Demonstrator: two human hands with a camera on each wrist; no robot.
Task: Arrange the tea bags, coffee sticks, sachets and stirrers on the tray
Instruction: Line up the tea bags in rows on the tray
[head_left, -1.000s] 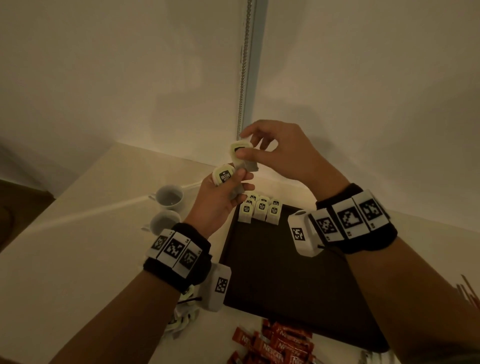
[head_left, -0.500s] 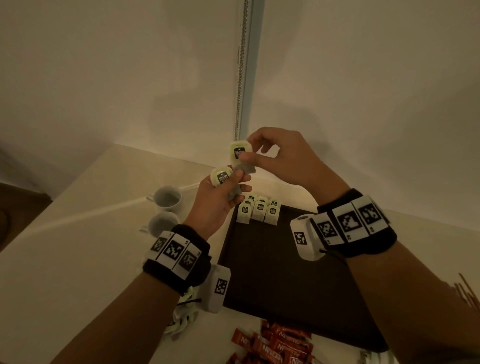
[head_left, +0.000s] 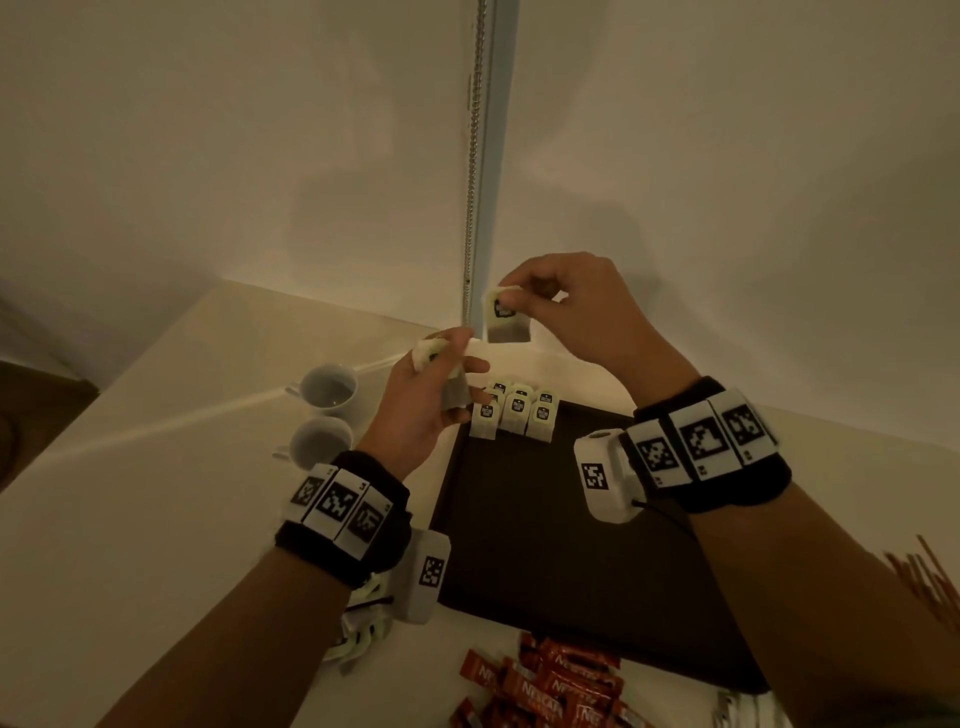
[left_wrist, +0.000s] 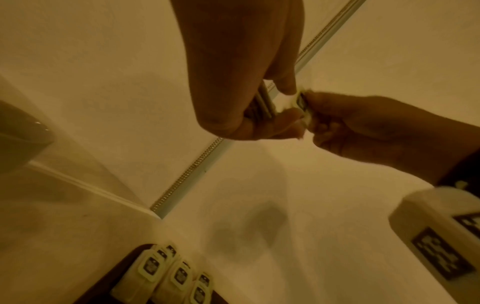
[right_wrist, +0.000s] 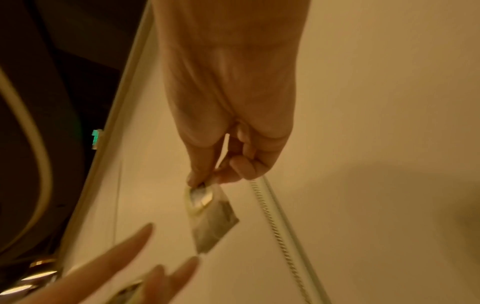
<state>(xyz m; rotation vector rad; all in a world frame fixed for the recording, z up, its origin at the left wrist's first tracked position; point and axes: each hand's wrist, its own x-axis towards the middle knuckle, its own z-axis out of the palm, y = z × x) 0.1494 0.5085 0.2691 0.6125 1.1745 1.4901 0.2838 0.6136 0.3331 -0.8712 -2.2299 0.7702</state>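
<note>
Fingers (head_left: 511, 299) of the right hand (head_left: 571, 306) pinch 1 tea bag (head_left: 506, 325); the left hand (head_left: 426, 400) grips a small stack of tea bags (head_left: 441, 374).

The coffee sticks (head_left: 545, 691) and stirrers (head_left: 924, 587) are cut off by the head view's edges; the left wrist camera (head_left: 423, 577) hides pale packets (head_left: 358, 634).

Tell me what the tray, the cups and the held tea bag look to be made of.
Tray: dark and matte, perhaps wood or leatherette; the dim light leaves it open.
Cups: white and glossy, likely ceramic.
Tea bag pinched by the right hand: thin translucent filter paper, its dark contents showing through, with a card tag.
</note>
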